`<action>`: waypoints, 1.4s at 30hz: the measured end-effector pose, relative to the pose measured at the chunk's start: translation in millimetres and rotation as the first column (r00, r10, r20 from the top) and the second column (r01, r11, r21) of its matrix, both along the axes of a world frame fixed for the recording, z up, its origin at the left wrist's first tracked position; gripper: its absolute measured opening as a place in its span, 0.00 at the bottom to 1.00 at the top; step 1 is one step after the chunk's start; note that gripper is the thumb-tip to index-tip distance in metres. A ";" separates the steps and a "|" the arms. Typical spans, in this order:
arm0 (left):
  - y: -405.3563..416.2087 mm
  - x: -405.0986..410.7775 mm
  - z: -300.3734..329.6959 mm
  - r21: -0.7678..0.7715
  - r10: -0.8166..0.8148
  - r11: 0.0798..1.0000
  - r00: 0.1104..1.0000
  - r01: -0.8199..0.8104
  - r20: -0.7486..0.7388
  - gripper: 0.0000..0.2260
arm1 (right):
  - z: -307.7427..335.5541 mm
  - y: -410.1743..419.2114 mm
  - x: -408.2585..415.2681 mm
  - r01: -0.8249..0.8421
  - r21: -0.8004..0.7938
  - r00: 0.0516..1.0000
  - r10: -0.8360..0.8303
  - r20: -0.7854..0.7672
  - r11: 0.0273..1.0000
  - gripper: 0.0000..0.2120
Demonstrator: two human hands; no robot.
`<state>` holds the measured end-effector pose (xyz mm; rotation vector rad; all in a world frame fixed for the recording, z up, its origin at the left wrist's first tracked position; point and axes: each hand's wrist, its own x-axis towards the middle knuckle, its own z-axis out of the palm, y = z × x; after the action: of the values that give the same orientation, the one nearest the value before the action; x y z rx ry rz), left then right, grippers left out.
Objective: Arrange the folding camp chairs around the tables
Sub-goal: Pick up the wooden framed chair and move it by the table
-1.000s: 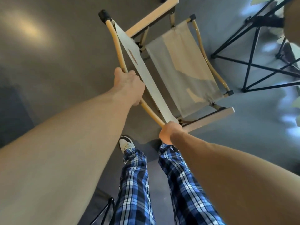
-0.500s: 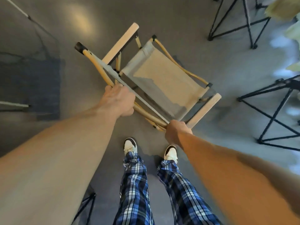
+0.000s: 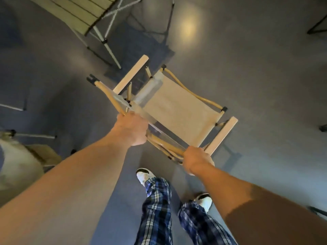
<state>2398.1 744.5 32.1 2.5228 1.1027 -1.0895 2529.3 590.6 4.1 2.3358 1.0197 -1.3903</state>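
Beyond your left fingers, toward the upper left, a folding table [image 3: 77, 15] with a slatted yellow top stands on pale crossed legs on the grey floor [image 3: 247, 76]; a second pale leg [image 3: 34, 135] and a blurred light shape lie far off to the left of that hand. Your left hand [image 3: 131, 130] is wrapped tight around the tan back tube of the folding camp chair [image 3: 178, 110], fingers curled under and out of sight; the tube runs from its black end cap, up and left of those fingers, down to your right hand [image 3: 196, 160]; that hand is closed round the lower end of the same tube, just beside the near wooden armrest [image 3: 222, 136]. Between and ahead of both sets of fingers the beige fabric seat faces up; the far armrest [image 3: 131, 73] sits above your left knuckles; whether the chair's feet touch the floor, you cannot tell. Below your hands, plaid trouser legs [image 3: 157, 209] and white shoes stand on the floor. Black legs [image 3: 316, 23] show at the far right edge.
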 end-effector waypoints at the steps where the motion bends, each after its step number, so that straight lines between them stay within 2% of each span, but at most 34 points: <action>1: 10.3 -18.7 0.7 0.005 0.029 1.000 1.000 -0.029 -0.001 0.11 | -0.5 15.8 -13.5 -0.035 0.000 0.999 0.035 0.003 0.999 0.15; 7: 76.5 -139.9 -3.4 -0.014 0.214 0.977 0.976 -0.213 0.033 0.07 | -2.4 106.1 -107.1 -0.256 0.017 0.967 0.255 0.027 0.967 0.13; 10: 107.8 -188.7 -3.8 -0.011 0.266 0.964 0.962 -0.266 0.058 0.03 | -4.1 145.6 -148.1 -0.338 0.041 0.940 0.336 0.055 0.940 0.12; 17: 184.2 -289.7 -8.8 0.043 0.343 0.938 0.938 -0.345 0.048 0.03 | -15.8 241.4 -236.6 -0.454 0.066 0.891 0.454 0.013 0.889 0.13; 23: 252.6 -349.7 -8.2 0.096 0.350 0.934 0.936 -0.345 -0.034 0.05 | -17.6 325.4 -289.4 -0.498 0.101 0.863 0.504 -0.044 0.861 0.16; 25: 281.7 -364.3 -5.9 0.105 0.400 0.913 0.915 -0.393 -0.050 0.06 | -19.2 359.2 -303.3 -0.524 0.119 0.843 0.533 -0.069 0.844 0.17; 30: 346.9 -385.6 -4.2 0.117 0.546 0.828 0.836 -0.548 0.049 0.06 | -18.1 440.3 -329.0 -0.564 0.148 0.806 0.580 -0.114 0.812 0.15; 32: 369.9 -392.8 -3.0 0.112 0.544 0.829 0.836 -0.548 0.069 0.05 | -17.8 465.3 -342.7 -0.569 0.154 0.798 0.588 -0.132 0.807 0.15; 38: 421.1 -429.2 -2.7 0.117 0.473 0.875 0.881 -0.470 0.004 0.06 | -16.0 511.1 -396.4 -0.561 0.150 0.805 0.579 -0.130 0.814 0.15; 40: 436.4 -449.5 -8.7 0.112 0.502 0.857 0.864 -0.504 0.047 0.06 | -16.5 525.0 -414.9 -0.555 0.145 0.811 0.572 -0.125 0.819 0.14; 42: 453.6 -471.5 -14.1 0.068 0.552 0.826 0.827 -0.560 0.107 0.10 | -14.6 539.8 -430.6 -0.549 0.146 0.815 0.566 -0.126 0.823 0.14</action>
<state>1926.6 1198.1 18.0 2.0530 1.7508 -0.7705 2098.7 1130.4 -10.5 1.7630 1.6925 -1.3116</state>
